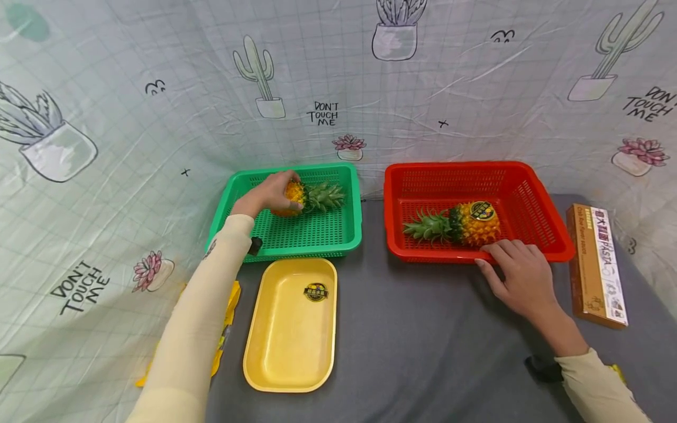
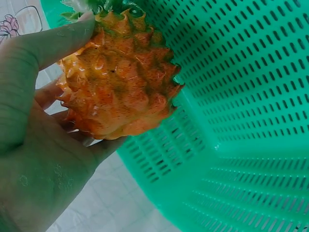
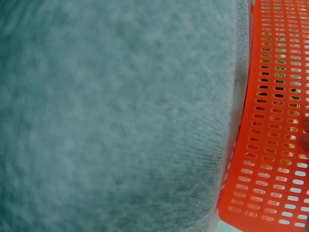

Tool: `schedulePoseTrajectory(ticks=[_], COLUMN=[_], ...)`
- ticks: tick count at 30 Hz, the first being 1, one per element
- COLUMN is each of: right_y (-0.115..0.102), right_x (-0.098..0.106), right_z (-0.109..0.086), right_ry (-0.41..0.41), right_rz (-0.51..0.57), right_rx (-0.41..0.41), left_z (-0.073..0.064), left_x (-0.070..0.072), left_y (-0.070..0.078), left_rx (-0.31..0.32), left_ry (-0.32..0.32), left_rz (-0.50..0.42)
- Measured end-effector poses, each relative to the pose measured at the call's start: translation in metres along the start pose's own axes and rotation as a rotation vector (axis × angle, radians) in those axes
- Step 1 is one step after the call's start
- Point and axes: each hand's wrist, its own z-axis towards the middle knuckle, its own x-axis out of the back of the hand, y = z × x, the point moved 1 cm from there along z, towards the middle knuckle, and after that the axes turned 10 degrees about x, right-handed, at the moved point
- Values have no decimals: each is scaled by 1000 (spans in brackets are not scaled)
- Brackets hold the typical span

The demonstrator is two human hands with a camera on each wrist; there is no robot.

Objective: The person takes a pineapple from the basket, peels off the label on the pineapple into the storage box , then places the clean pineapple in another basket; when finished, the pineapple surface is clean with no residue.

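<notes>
In the head view, my left hand [image 1: 275,192] reaches into the green basket [image 1: 353,235] and holds a small orange-yellow pineapple [image 2: 120,77] by its body. The thumb lies on one side near the crown, with fingers behind it. Its leafy crown [image 1: 325,197] points right. On the right, my right hand [image 1: 520,276] grips the front rim of the red basket [image 1: 423,254], fingers over the edge and thumb on the outer side. Inside that basket lies a second pineapple [image 1: 478,226], bearing a dark round label, its crown pointing left. The right wrist view shows no clear hand.
A yellow tray [image 1: 291,335] with a dark sticker stands in front of the green basket. To the right of the red basket lies a pasta box [image 1: 597,264]. Yellow packaging [image 1: 230,305] is partly hidden behind the left arm. A printed cloth [image 1: 328,70] hangs behind the baskets.
</notes>
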Motion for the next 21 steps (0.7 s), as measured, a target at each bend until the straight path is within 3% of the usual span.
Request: schedulePoseTrajectory(ticks=[10, 21], right_y=[3, 2], right_x=[0, -2], right_z=[-3, -4], right_ry=[10, 13], right_rz=[-11, -10], right_rx=[1, 4], left_z=[-3, -5], left_x=[-4, -6], left_y=[-6, -13], left_rx=[-12, 60], left_ry=[-18, -44], left_rz=[20, 38])
